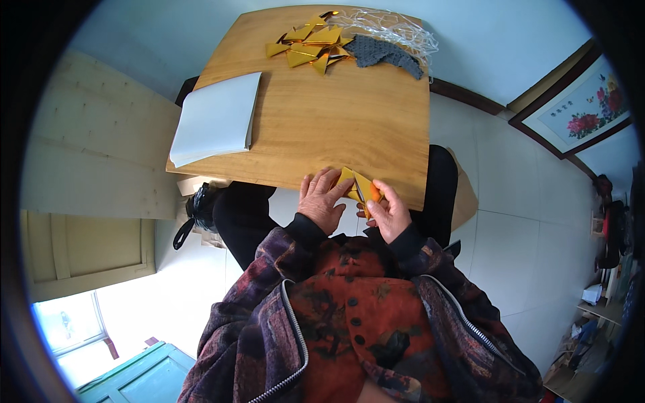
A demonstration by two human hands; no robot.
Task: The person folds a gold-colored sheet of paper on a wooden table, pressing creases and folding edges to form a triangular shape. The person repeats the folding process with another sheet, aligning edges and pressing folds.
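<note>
At the table's near edge, a piece of gold foil paper (363, 183) is partly folded, with pointed corners and a darker crease down its middle. My right hand (390, 213) pinches its right side between thumb and fingers; a bright orange patch shows by the fingertips, and I cannot tell whether it is a reflection. My left hand (322, 201) lies on the table edge, its fingertips pressing the paper's left side down. Several folded gold foil pieces (306, 50) lie in a loose pile at the far side of the table.
A stack of white paper sheets (216, 121) rests on the left of the wooden table (336, 114). At the far right are a dark grey cloth (383, 55) and a tangle of clear plastic strips (396, 28). A framed flower picture (584, 104) leans at the right wall.
</note>
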